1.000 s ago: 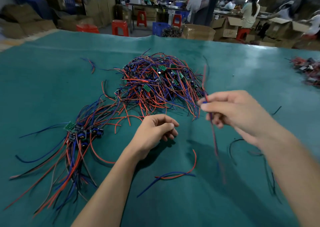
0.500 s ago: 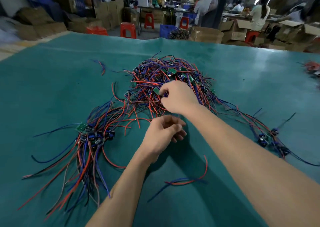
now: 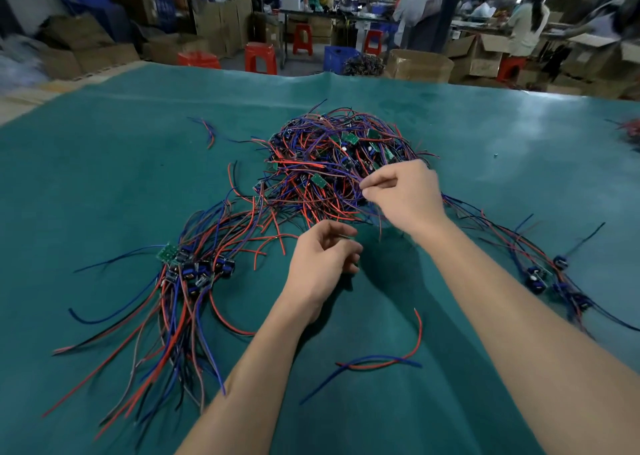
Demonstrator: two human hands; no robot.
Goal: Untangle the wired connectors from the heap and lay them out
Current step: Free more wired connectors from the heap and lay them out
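Note:
A tangled heap (image 3: 332, 163) of red, blue and black wires with small green boards lies mid-table. My right hand (image 3: 405, 194) rests on the heap's near right edge, thumb and finger pinched on wires there. My left hand (image 3: 322, 264) hovers just below the heap, fingers loosely curled; it seems to hold nothing. A laid-out bundle of connectors (image 3: 194, 267) with trailing wires lies to the left. Another laid-out row of connectors (image 3: 550, 278) lies to the right.
The teal table cover (image 3: 104, 194) spans the view. A loose red and blue wire pair (image 3: 384, 361) lies near me, another stray pair (image 3: 207, 128) far left. More wires (image 3: 632, 130) show at the right edge. Boxes, red stools and people stand beyond.
One second ago my right hand held a wire raised at the right. It then reached into the heap, and now it pinches wires at the heap's near right edge. My left hand stayed put.

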